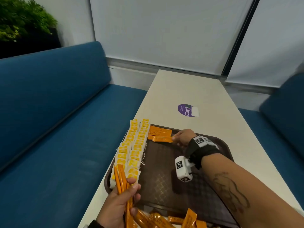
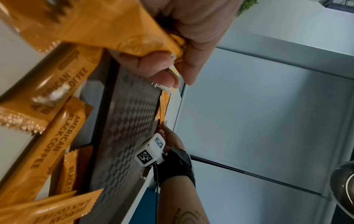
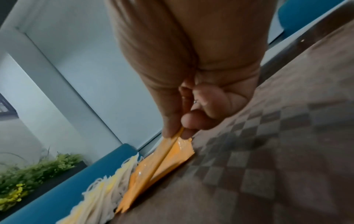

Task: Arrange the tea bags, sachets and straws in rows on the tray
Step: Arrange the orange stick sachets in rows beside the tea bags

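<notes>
Yellow tea bags (image 1: 131,148) in two rows along tray (image 1: 164,186) left edge; orange sachets (image 1: 160,133) flat at far end.

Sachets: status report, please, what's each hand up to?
Left hand grips spare sachets. Right hand pinches one sachet, laying it on tray. Nothing blocking.

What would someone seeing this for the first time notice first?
Probably the tea bags, laid in two long yellow and white rows down the left side of the brown tray. Next, the right hand pinching an orange sachet at the tray's far end, beside others already laid there. The left hand grips a bundle of sachets at the near edge.
</notes>
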The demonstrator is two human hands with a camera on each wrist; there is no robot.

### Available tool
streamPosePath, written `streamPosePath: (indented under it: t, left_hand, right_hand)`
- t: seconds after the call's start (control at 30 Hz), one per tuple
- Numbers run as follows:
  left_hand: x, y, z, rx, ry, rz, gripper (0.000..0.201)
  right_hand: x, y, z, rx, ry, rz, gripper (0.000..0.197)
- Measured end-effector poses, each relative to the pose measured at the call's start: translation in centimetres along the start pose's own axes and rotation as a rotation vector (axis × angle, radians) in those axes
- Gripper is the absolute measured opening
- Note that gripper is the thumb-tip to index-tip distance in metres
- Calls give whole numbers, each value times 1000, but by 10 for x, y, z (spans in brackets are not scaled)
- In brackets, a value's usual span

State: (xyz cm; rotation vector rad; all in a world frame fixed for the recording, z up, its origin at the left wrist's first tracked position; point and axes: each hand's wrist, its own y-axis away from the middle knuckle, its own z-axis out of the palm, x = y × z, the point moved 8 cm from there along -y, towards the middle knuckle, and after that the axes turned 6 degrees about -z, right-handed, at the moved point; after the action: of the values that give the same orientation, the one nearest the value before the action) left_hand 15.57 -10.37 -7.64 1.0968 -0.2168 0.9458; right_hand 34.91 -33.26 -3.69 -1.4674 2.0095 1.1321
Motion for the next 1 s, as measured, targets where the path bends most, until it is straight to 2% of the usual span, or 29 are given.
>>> streamPosePath:
  t: [0.1,0.17,0.3,0.47,0.57,0.77,0.9,1.0]
  left_hand:
    - [2,-4,-6,33,-32,3,11]
    - [6,-5,-10,54,-45,17,10]
    - [9,-6,-14,61,-59,24,11]
    - [10,-7,-13,62,-78,50,14]
    - [9,-9,-12,74,-88,53,14]
    - [8,-10,-11,55,-109,25,12]
    - [9,-10,-12,45,-115,31,13]
    - [9,-8,-13,43,-120,38,12]
  right_hand:
    - [-6,-18,14,-34,124,36,21]
    - [-4,-22,20,-41,246,91,17]
    - [1,-28,25,-20,267,133,19]
    - [4,-32,30,-6,397,87,51]
    - [1,-30,31,-2,436,67,59]
    - [-6,-28,33,-6,469,8,56]
    - [-14,-23,31,18,484,-116,42]
    - [-21,-17,35,-25,464,-195,37]
